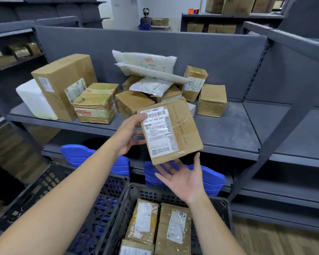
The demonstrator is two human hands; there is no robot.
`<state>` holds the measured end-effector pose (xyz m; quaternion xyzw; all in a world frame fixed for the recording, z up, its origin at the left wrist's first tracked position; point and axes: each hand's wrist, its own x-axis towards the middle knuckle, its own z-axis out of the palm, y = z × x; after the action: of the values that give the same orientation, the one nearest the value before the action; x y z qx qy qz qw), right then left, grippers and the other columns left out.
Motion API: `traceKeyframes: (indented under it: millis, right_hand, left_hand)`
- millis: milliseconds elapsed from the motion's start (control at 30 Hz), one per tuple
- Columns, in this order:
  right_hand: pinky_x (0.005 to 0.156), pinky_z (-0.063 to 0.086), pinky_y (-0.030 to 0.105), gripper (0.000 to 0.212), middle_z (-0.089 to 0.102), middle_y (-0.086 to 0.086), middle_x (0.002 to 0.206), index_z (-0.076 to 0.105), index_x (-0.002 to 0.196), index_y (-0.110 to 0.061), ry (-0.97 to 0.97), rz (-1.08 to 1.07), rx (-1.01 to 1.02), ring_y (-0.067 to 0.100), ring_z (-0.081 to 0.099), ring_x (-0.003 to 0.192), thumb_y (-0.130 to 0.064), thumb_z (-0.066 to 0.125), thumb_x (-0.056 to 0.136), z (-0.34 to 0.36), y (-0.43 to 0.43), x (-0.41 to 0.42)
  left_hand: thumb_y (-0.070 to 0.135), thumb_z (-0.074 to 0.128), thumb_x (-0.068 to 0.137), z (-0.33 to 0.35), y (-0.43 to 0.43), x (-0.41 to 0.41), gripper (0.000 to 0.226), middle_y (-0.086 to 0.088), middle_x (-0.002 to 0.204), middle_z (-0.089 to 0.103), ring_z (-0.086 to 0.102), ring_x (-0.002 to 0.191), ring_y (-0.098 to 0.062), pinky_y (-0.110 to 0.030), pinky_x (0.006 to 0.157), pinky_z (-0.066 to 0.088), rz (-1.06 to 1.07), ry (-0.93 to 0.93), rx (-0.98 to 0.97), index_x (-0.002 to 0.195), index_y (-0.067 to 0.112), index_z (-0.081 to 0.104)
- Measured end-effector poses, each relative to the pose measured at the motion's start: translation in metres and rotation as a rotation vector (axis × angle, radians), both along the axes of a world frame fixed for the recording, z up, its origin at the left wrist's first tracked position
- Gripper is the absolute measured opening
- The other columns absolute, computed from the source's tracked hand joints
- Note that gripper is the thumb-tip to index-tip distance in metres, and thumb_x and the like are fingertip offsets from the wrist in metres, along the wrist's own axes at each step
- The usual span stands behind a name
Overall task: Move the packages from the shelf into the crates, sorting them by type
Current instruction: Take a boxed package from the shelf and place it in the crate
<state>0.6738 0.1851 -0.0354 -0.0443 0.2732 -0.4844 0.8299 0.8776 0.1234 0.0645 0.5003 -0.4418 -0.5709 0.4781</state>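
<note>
Left hand (129,137) pinches left edge of flat brown cardboard box w/ white label (182,129), held in air betw. grey metal shelf (228,129) and dark lattice plastic crate (136,192). Right hand (182,179) spread open just below; contact unclear. Box prob. light, stiff, tape glossy, corners dented: grip opposite edges. Soft white poly mailers (145,61) on shelf behind.

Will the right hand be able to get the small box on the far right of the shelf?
Probably yes. The right hand is open and holds nothing, and the small box sits at the end with bare shelf in front.
</note>
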Motion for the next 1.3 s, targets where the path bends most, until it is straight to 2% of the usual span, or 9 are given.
traceKeyframes:
  millis: [167,467,667,833,967,1067,1133,1200,1300]
  right_hand:
    - [0.095,0.052,0.068,0.083,0.062,0.023,0.144,0.071,0.135,-0.015,-0.013,0.032,-0.071,0.052,0.063,0.125,-0.082,0.042,0.094,0.0,0.003,-0.002]
    - [0.094,0.055,0.069,0.07,0.054,0.022,0.153,0.06,0.147,-0.016,-0.044,0.105,-0.145,0.053,0.041,0.144,-0.066,0.034,0.105,-0.007,0.008,-0.004]
    - [0.101,0.053,0.067,0.057,0.062,0.021,0.144,0.067,0.14,-0.015,0.022,0.036,-0.091,0.047,0.058,0.132,-0.055,0.042,0.108,-0.003,0.009,-0.007]
    - [0.094,0.06,0.057,0.039,0.069,0.016,0.136,0.065,0.137,-0.015,0.223,0.021,-0.038,0.037,0.069,0.121,-0.032,0.041,0.112,-0.005,-0.001,-0.018]
    - [0.101,0.053,0.057,0.026,0.066,0.019,0.133,0.068,0.114,-0.018,0.327,-0.021,-0.033,0.036,0.062,0.112,-0.025,0.044,0.106,-0.015,-0.006,-0.025]
    - [0.104,0.046,0.049,0.019,0.067,0.015,0.125,0.072,0.107,-0.021,0.231,-0.02,-0.084,0.033,0.06,0.108,-0.027,0.057,0.096,-0.01,-0.006,-0.026]
    - [0.116,0.036,0.05,0.035,0.064,0.015,0.135,0.071,0.118,-0.021,0.169,-0.023,-0.119,0.034,0.055,0.118,-0.032,0.066,0.086,-0.006,-0.009,-0.025]
    - [0.122,0.028,0.056,0.048,0.06,0.014,0.148,0.067,0.134,-0.018,0.122,-0.021,-0.153,0.036,0.053,0.13,-0.039,0.061,0.092,-0.002,-0.009,-0.025]
    - [0.117,0.041,0.052,0.056,0.064,0.014,0.145,0.066,0.142,-0.016,0.027,-0.024,-0.134,0.033,0.058,0.134,-0.051,0.045,0.104,0.007,-0.004,-0.026]
  left_hand:
    - [0.056,0.07,0.069,0.007,0.005,0.011,0.066,-0.001,0.111,0.075,0.069,0.095,-0.012,-0.026,0.07,0.057,-0.135,-0.102,-0.124,0.124,0.02,0.068]
    - [0.053,0.069,0.075,0.008,0.013,0.02,0.069,-0.012,0.125,0.072,0.066,0.113,-0.028,-0.047,0.095,0.053,-0.164,-0.063,-0.137,0.132,0.014,0.065]
    - [0.046,0.081,0.065,0.012,0.021,0.025,0.096,-0.008,0.133,0.069,0.068,0.115,-0.019,-0.038,0.09,0.058,-0.167,-0.101,-0.126,0.15,0.012,0.051]
    - [0.051,0.098,0.055,0.014,0.055,0.011,0.126,0.011,0.148,0.047,0.047,0.138,0.0,-0.025,0.114,0.04,-0.256,-0.737,-0.464,0.16,0.022,0.034]
    - [0.041,0.096,0.06,0.002,0.078,-0.016,0.116,0.001,0.151,0.038,0.039,0.144,-0.014,-0.019,0.118,0.03,-0.312,-0.932,-0.854,0.155,0.015,0.034]
    - [0.037,0.092,0.058,-0.003,0.079,-0.024,0.114,-0.009,0.15,0.042,0.042,0.141,-0.028,-0.032,0.12,0.034,-0.268,-1.091,-1.023,0.153,0.007,0.038]
    - [0.033,0.09,0.06,-0.003,0.08,-0.029,0.108,-0.012,0.148,0.046,0.047,0.136,-0.034,-0.045,0.117,0.039,-0.237,-1.161,-1.124,0.151,0.004,0.041]
    - [0.032,0.081,0.069,-0.007,0.083,-0.036,0.093,-0.014,0.146,0.05,0.05,0.134,-0.037,-0.054,0.116,0.038,-0.2,-1.24,-1.231,0.149,0.008,0.04]
    - [0.03,0.081,0.074,-0.021,0.091,-0.044,0.087,-0.011,0.145,0.044,0.045,0.135,-0.035,-0.06,0.119,0.032,-0.15,-1.394,-1.321,0.149,0.014,0.04]
